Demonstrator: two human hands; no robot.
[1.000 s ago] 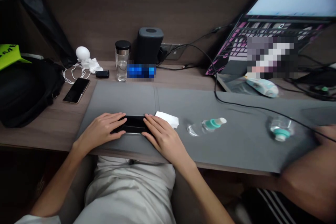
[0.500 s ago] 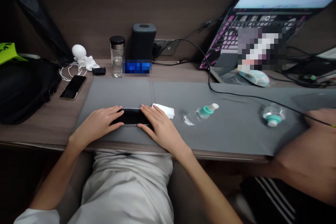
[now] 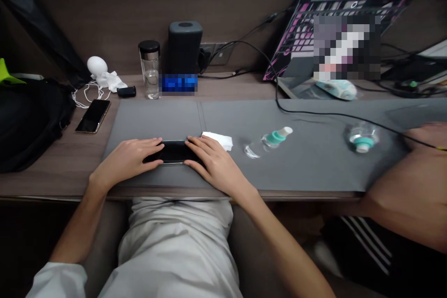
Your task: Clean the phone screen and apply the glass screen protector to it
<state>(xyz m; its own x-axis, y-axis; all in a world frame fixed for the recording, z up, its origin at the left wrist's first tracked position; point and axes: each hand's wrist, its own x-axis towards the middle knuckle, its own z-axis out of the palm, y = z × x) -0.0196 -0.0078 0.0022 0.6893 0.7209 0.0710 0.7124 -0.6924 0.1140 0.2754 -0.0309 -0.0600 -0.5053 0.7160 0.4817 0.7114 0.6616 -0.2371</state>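
Note:
A dark smartphone point(image 3: 173, 152) lies lengthwise across the grey desk mat point(image 3: 153, 118), its black screen facing up. My left hand point(image 3: 132, 156) grips its left end, thumb along the near edge and fingers along the far edge. Its right end is held the same way by my right hand point(image 3: 213, 162). Both ends of the phone are hidden under my hands. Just beyond my right hand sits a folded white tissue point(image 3: 219, 141). To the right of it, a clear spray bottle point(image 3: 267, 142) with a teal collar lies on its side.
Another clear bottle with a teal collar point(image 3: 363, 139) is further right, near another person's arm point(image 3: 412, 186). A black cable point(image 3: 321, 113) crosses the mat. Behind stand a glass water bottle point(image 3: 151, 72) and a laptop point(image 3: 303, 42). At left are a second phone point(image 3: 93, 116) and a black bag point(image 3: 31, 121).
The camera view has shifted slightly, so the desk items appear a little higher. My hands keep the same hold on the phone.

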